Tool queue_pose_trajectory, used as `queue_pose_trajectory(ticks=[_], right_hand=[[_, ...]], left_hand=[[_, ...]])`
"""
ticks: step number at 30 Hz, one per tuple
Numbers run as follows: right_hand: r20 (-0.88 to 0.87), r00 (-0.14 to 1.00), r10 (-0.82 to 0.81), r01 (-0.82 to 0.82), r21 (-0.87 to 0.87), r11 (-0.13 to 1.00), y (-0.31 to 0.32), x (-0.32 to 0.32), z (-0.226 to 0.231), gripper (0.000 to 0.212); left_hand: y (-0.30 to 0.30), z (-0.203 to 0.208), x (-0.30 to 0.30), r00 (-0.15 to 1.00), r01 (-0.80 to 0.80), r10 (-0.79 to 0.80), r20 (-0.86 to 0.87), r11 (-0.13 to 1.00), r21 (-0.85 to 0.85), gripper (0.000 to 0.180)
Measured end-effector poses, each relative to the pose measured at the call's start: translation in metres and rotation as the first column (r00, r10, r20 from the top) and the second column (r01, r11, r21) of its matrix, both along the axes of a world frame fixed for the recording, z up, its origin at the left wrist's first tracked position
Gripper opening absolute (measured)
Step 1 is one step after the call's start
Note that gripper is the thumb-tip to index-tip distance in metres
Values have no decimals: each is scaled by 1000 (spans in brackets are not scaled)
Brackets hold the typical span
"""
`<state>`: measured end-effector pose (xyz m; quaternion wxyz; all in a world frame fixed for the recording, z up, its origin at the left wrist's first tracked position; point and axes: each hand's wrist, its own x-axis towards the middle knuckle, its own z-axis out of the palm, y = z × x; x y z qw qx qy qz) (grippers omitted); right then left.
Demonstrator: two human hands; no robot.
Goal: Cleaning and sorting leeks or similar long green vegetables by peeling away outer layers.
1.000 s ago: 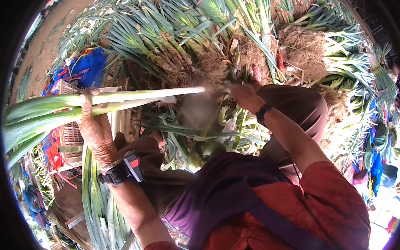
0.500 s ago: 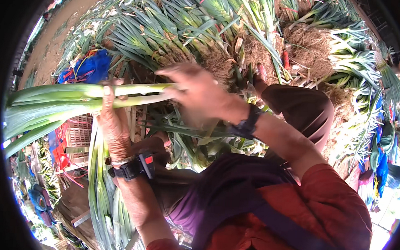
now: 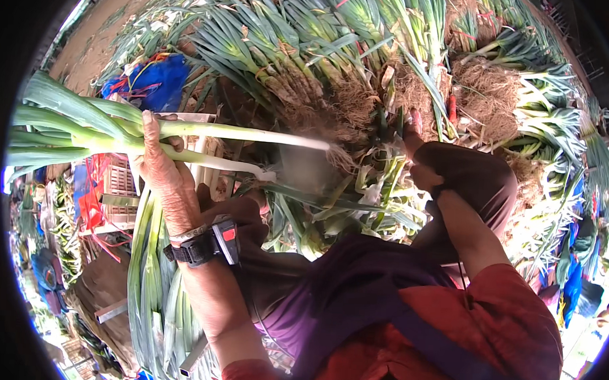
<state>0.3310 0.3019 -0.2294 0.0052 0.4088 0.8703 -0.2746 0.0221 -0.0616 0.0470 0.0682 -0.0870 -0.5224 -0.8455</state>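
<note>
Two leeks [image 3: 246, 134] lie across my left hand [image 3: 164, 174], whose fingers are wrapped round their pale stems. The green leaves spread out to the left and the white ends point right. The farther stem still has thin brown roots [image 3: 340, 156] at its tip; the nearer one ends in a curled white strip [image 3: 266, 175]. Beside my bent right knee is my right hand [image 3: 424, 176], low and away from the leeks. Its fingers are mostly hidden, and whether they hold anything does not show.
Bundles of leeks with brown roots [image 3: 489, 89] line the far side and right. Loose peelings [image 3: 371, 223] lie between my legs. More leeks [image 3: 148, 271] rest by my left forearm, near a lattice crate [image 3: 122, 194] with red ribbon. Blue sheeting [image 3: 161, 82] is at the far left.
My right hand has left the stem ends and moved right, down beside my knee. Both white ends now show uncovered. My left hand keeps its hold on the leeks.
</note>
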Motion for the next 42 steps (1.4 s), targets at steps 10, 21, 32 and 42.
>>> queue_pose_trajectory(ticks=[10,21,32,42], right_hand=[[-381,588,713,-769,8,639,-96,-114,217,43],[-624,768,146,-635,-771,44,-152,-93,226,51],[-458,697,552,-699,-606,379,-119,-34,265,56],[-132,949,285,-138,-990,1,-124,48,276,36]], left_hand=[[8,-15,-8,928,291,-335,161,924,247,30],[3,-32,-22,877,426,-479,46,816,390,42],[-33,-58,-54,909,156,-331,254,833,530,62],[35,8,22,842,339,-422,337,899,279,53]])
